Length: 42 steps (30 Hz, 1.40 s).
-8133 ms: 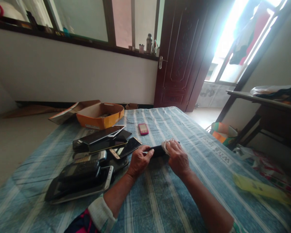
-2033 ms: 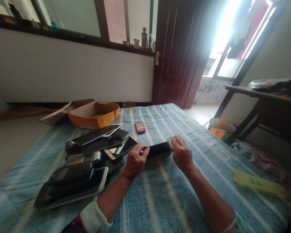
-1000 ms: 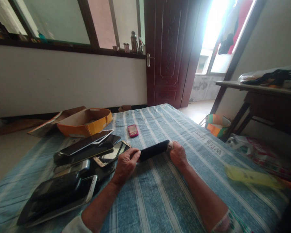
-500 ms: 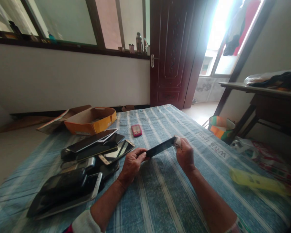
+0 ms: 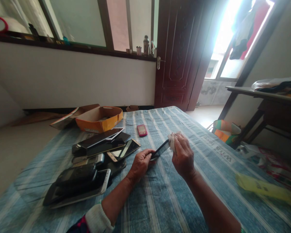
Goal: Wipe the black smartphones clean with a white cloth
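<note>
A dark smartphone (image 5: 160,149) is tilted above the striped cloth, its near end pinched between the thumb and fingers of my left hand (image 5: 140,164). My right hand (image 5: 183,154) is closed on a crumpled white wipe (image 5: 171,141), pressed against the phone's far end; part of that end is hidden behind it. To the left of my hands lies a pile of old phones, among them a gold-framed phone (image 5: 124,150), a long black one (image 5: 94,141) and a white-edged one (image 5: 104,183). Farther back is a small pink phone (image 5: 142,130) by itself.
An open orange cardboard box (image 5: 99,124) stands at the back left of the blue striped cloth (image 5: 160,204). On the right lies a yellow plastic packet (image 5: 262,187), with a dark table (image 5: 264,94) beyond. A brown door (image 5: 177,55) is behind.
The phone has been turned so its face shows more. My right hand has shifted from gripping the phone's end edge to lying over that end with the wipe. The whole view has shifted slightly.
</note>
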Tool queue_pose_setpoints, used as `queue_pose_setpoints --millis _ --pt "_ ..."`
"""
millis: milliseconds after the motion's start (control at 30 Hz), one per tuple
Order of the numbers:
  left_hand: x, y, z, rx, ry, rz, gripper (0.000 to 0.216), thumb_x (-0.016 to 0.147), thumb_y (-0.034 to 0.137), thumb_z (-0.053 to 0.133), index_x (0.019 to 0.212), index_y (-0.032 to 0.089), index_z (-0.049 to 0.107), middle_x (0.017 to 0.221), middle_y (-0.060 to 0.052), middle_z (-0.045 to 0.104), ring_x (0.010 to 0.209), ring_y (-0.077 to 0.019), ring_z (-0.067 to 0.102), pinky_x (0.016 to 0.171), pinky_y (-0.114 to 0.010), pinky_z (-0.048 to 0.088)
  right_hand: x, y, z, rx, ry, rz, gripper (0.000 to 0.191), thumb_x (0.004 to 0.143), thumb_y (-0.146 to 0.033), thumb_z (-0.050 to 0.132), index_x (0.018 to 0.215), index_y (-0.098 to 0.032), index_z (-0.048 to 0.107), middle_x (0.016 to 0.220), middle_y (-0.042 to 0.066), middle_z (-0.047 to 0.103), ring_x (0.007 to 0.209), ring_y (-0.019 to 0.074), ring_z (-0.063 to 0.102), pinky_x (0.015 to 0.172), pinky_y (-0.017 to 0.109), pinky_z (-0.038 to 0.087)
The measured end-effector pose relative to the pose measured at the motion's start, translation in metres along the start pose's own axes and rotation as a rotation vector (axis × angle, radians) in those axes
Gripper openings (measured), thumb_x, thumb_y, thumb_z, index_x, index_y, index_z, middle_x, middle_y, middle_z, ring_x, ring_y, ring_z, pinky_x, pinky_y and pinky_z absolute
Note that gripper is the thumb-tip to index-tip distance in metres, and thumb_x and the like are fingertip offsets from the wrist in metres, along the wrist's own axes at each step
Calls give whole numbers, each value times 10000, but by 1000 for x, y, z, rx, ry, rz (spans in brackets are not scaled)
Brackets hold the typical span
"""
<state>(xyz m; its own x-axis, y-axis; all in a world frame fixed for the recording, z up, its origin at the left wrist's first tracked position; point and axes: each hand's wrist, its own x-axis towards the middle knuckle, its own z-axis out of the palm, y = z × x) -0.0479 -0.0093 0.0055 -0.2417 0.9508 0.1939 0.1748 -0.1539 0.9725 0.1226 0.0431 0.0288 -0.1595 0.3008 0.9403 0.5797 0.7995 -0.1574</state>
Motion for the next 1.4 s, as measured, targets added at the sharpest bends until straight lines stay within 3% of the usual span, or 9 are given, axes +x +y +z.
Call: queue_pose_setpoints --millis 100,167,367,567,933,1200,1400 --pt "0 0 -1 87 33 33 215 766 289 525 831 181 699 758 -31 701 616 -187 660 491 -288 567 4 -11 4 -22 -58 -24 376 947 -79 392 1273 -124 573 1180 178 643 1267 291 513 1017 498 467" --pt "0 4 -3 143 65 67 188 759 273 529 801 201 697 682 -11 677 570 -177 629 483 -270 540 6 -18 6 -35 -72 -53 362 947 -84 404 1259 -117 583 1173 182 645 1274 296 505 1021 494 463" --pt "-5 40 -14 283 194 248 236 843 333 520 927 197 695 878 -57 722 847 -220 672 805 -312 530 9 -35 12 -32 -77 -131 334 938 -76 414 1202 -109 617 1181 185 650 1286 310 496 1037 499 450" --pt "-11 67 -14 330 160 465 247 878 320 541 1021 182 687 993 -65 731 906 -206 684 852 -295 530 12 -38 15 23 -85 -125 335 941 -96 436 1229 -115 606 1195 183 643 1302 314 481 1042 492 458" --pt "-4 58 -12 306 163 449 279 872 344 589 1054 168 706 1003 -67 751 881 -216 706 811 -297 561 20 -38 19 84 -62 -105 319 936 -76 448 1189 -117 637 1226 168 640 1291 290 500 1056 444 470" --pt "0 59 -14 323 153 547 222 880 304 594 998 162 717 972 -65 755 851 -191 709 813 -284 564 21 -33 21 149 -62 -151 326 933 -62 438 1184 -91 644 1216 186 646 1294 296 495 1058 453 466" --pt "2 56 -15 345 180 569 186 862 249 615 983 156 721 909 -51 758 778 -169 706 753 -254 567 21 -18 23 100 -54 -86 335 943 -76 419 1169 -114 664 1206 176 657 1280 290 513 1038 444 485"
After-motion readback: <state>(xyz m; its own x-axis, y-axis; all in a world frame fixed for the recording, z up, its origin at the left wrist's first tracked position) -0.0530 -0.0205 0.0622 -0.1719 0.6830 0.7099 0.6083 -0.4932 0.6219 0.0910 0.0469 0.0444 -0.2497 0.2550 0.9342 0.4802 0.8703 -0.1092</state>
